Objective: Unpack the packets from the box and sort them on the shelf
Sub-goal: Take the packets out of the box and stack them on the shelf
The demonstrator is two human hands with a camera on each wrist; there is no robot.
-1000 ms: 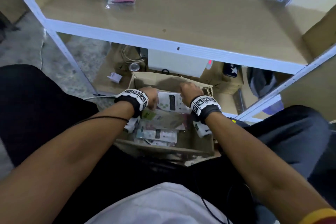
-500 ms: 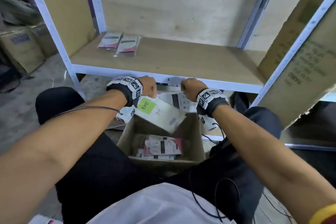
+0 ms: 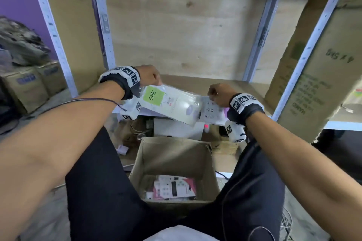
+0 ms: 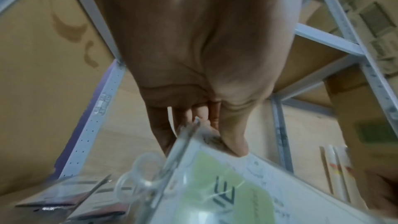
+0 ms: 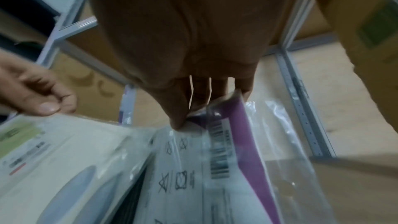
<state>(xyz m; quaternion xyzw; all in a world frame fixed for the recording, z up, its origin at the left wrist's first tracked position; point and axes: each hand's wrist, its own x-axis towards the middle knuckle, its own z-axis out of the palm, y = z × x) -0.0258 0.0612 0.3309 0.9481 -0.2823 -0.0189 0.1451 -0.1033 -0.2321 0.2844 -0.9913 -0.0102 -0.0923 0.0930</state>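
A: The left hand (image 3: pixel 148 75) pinches the top corner of a packet with a green label (image 3: pixel 168 103), thumb and fingers closed on its clear wrapper. The right hand (image 3: pixel 219 94) does the same with a packet with a purple edge (image 3: pixel 212 111), fingers clamped on its top seam.

B: So both packets hang in the middle of the head view, above the open box (image 3: pixel 174 154), in front of the shelf board (image 3: pixel 195 82).

A: Yes, and the two overlap at their inner edges. More packets in the box (image 3: pixel 174 188) lie at the bottom centre of the frame. In the lower left of the left wrist view, what seem to be dark packets on the shelf (image 4: pixel 71 200) lie flat, though they are blurred.

B: What could go wrong?

A: Each grip is a small pinch on slick film. If either hand swings fast toward the shelf, the wrapper may slide out and the packet drop back into the box or onto the floor clutter behind it.

B: And the overlap?

A: If the hands part unevenly, one packet could drag the other askew and twist it out of its pinch.

B: The sorting itself?

A: The two look unlike each other, so laying them on one pile would mix kinds. Also the shelf's front rail (image 3: pixel 344 125) sits close; a hanging lower edge could catch on it.
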